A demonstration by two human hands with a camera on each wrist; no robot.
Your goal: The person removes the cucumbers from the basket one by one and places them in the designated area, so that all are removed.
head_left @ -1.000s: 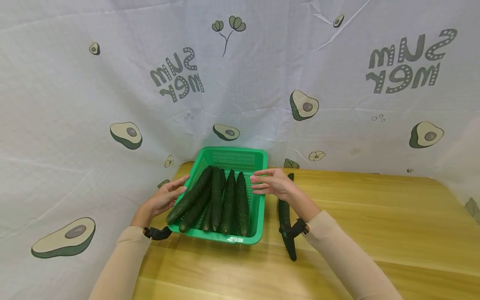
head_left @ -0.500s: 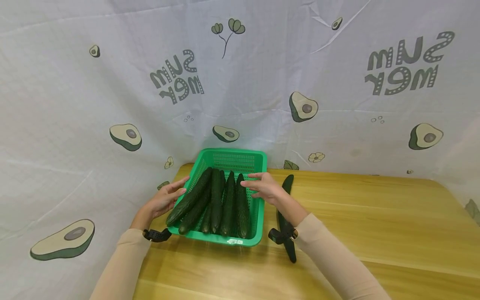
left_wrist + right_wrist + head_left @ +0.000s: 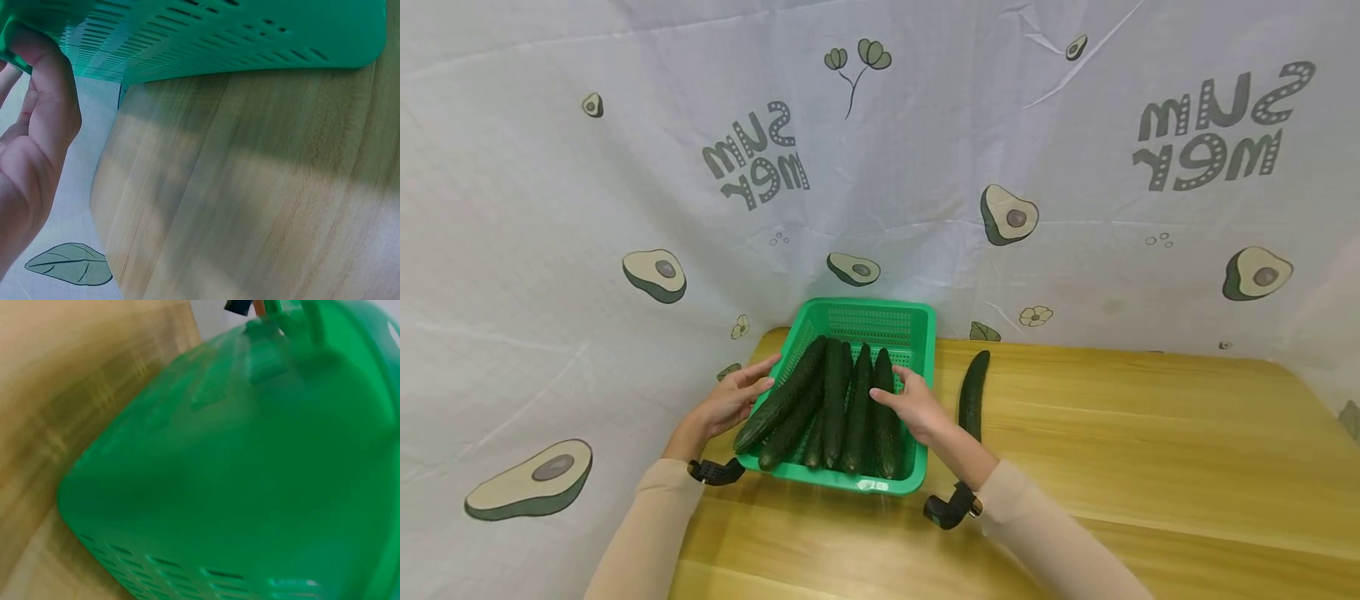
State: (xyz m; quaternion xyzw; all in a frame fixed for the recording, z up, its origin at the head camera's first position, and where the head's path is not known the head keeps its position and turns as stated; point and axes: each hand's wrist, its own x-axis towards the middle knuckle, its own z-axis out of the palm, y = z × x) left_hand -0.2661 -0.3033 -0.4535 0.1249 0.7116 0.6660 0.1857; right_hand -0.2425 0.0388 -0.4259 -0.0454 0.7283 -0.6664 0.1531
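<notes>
A green plastic basket with slotted walls holds several dark green cucumbers lying lengthwise. My left hand grips its left rim; in the left wrist view the thumb lies over the edge. Across the right rim reaches my right hand, its thumb and fingers spread over the rightmost cucumber. The right wrist view is mostly filled by the basket's outer wall, and the hand hardly shows there. Outside, one more cucumber lies to the right, its lower part behind my right forearm.
The basket stands on a wooden table, close to its back left corner. Behind and to the left hangs a white cloth printed with avocados. Each wrist wears a black camera band.
My right hand has moved left and down from the basket's right rim to over the rightmost cucumber. The left hand and the basket keep their place.
</notes>
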